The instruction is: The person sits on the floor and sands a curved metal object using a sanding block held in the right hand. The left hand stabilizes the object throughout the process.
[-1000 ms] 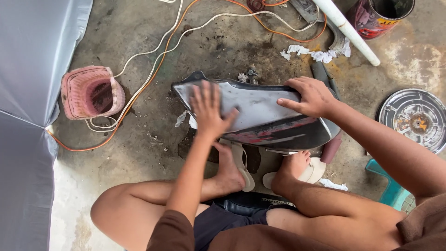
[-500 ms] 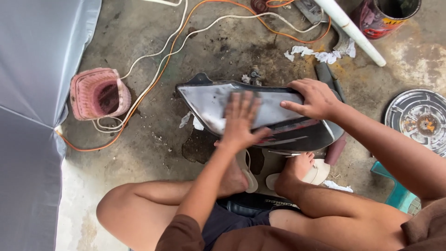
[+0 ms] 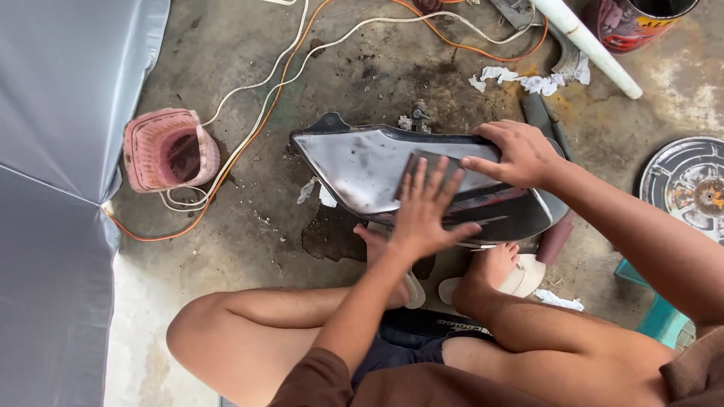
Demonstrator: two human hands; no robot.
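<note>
The left hand [image 3: 426,215] lies flat with its fingers [image 3: 438,177] spread wide, palm pressing a dark rectangular sheet of sandpaper [image 3: 422,167] against a long curved body panel [image 3: 362,169]; spreading the fingers likely keeps the pressure even over the sheet. The right hand [image 3: 520,154] rests on the panel's upper edge, fingers together and slightly curled over the rim, apparently to steady the piece against the push of the other hand. The panel lies on the concrete floor [image 3: 249,226] just in front of the person's bare feet, one foot on a pale sandal [image 3: 528,275], which keeps it close under both arms. Its left part is dull grey and matt, looking rubbed down, with a pointed tip and a small raised tab; its right part is glossy black with a dark red stripe. The floor is rough, stained and partly wet-looking beneath the panel. To the left stands a pink ribbed plastic basket [image 3: 167,149], grimy inside, with white and orange cables [image 3: 256,120] looping past it across the floor. Beyond the panel lie crumpled white paper scraps [image 3: 528,79], a white pipe [image 3: 592,41] and a red tin can [image 3: 637,21]. At the right edge sits a round metal disc [image 3: 690,188], dull and rusty at the centre. A smooth grey sheet [image 3: 60,151] covers the left side.
</note>
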